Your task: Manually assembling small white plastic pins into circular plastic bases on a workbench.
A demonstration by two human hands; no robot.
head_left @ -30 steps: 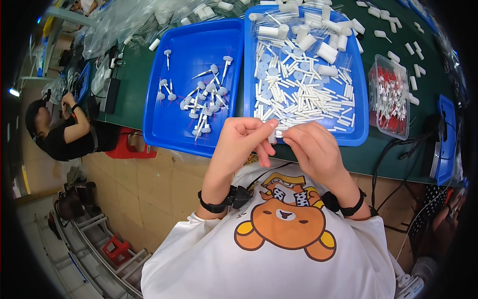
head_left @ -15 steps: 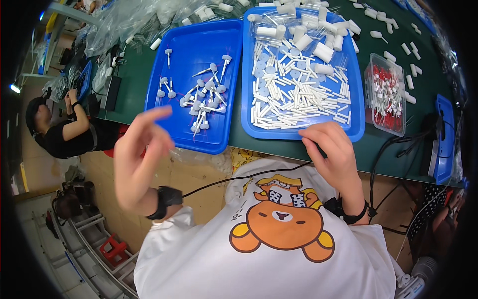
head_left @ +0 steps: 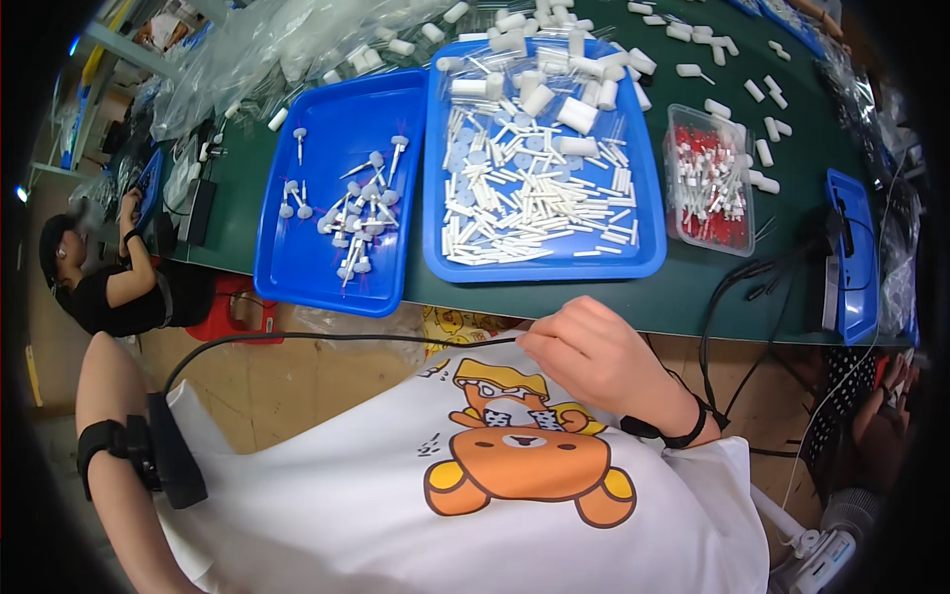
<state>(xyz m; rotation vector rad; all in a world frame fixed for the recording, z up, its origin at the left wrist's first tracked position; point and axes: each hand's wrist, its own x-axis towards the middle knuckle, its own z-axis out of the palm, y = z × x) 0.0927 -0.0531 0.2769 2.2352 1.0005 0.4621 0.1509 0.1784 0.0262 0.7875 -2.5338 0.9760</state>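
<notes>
My right hand hovers in front of the table edge, before my shirt, with its fingers curled together. Its fingertips meet the line of a black cable; whether they grip it or something small is hidden. At the far left, my left hand is raised beside the table, its fingers out of sight. Beyond the right hand, a blue tray holds white sticks, grey discs and white cylinders. To its left, another blue tray holds small white stems with grey round heads and thin reddish wires.
A clear plastic box of red and white parts stands right of the trays. White cylinders lie scattered on the green table. Clear plastic bags lie at the back left. A person in black sits at the left.
My left hand has swung away from the left tray to the far left. My right hand has left the right tray's front rim and dropped nearer my shirt. The view has shifted.
</notes>
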